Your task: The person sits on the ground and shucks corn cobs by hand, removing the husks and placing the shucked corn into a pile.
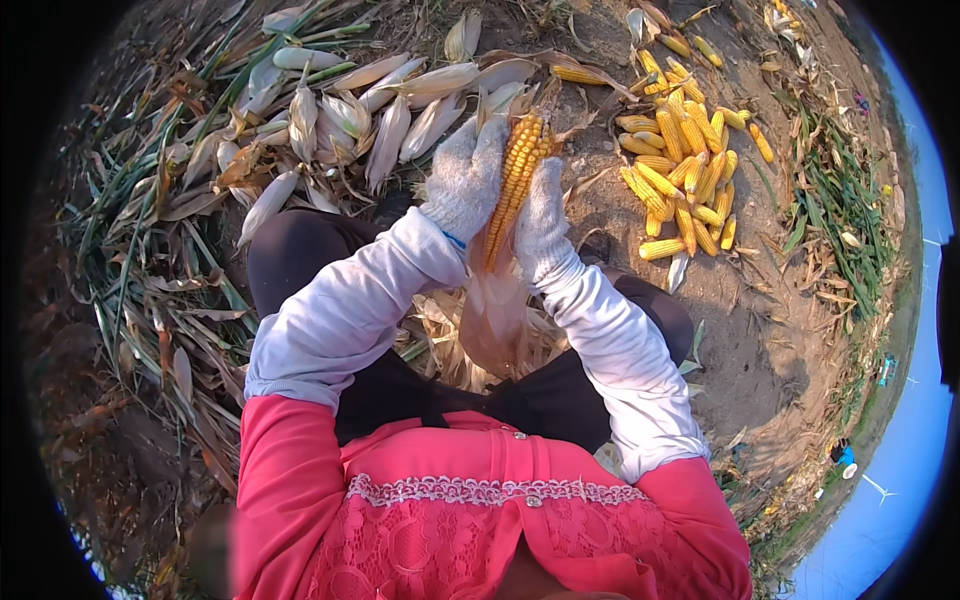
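Observation:
A yellow ear of corn stands between my two gloved hands, its kernels bare and its peeled husk hanging down towards my lap. My left hand, in a pale knitted glove, grips the ear from the left near its upper part. From the right, my right hand is closed around the ear's side and the husk; its fingers are partly hidden. Loose dry husks lie between my legs.
Unhusked ears of corn lie ahead and to the left, beside green and dry stalks. A pile of husked ears rests on bare soil at the right. Farther right are more cut stalks. A person is far off at the right rim.

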A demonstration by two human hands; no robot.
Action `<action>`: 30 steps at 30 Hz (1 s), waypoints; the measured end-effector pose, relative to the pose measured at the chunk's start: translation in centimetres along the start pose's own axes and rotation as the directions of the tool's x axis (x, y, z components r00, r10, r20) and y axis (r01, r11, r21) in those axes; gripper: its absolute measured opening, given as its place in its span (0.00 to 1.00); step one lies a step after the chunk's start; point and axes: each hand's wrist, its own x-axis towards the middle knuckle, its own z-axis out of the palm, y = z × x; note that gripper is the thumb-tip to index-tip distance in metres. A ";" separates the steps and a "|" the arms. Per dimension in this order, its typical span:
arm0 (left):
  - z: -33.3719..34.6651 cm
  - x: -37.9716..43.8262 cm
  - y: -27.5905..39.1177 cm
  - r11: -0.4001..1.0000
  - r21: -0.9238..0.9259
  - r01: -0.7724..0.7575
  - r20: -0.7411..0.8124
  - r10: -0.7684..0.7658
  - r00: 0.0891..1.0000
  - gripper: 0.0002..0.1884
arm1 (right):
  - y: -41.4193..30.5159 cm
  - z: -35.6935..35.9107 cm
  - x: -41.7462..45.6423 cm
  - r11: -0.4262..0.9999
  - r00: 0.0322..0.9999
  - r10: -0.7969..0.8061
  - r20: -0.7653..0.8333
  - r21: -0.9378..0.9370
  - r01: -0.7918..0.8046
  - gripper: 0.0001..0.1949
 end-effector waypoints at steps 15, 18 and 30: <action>-0.4 0.2 1.3 0.995 0.003 -0.102 0.148 0.101 0.984 0.26 | -0.8 -1.4 1.2 0.946 0.990 0.112 -0.083 -0.297 -0.132 0.26; -0.7 -0.2 0.5 0.968 -0.237 0.088 0.110 -0.064 0.992 0.25 | -1.5 0.9 0.2 0.906 0.999 -0.005 -0.052 -0.423 -0.017 0.20; -1.0 0.2 1.4 0.752 -0.515 0.411 0.154 -0.390 0.908 0.21 | -3.1 0.0 -0.9 -0.308 0.699 -0.191 0.689 -0.718 0.624 0.26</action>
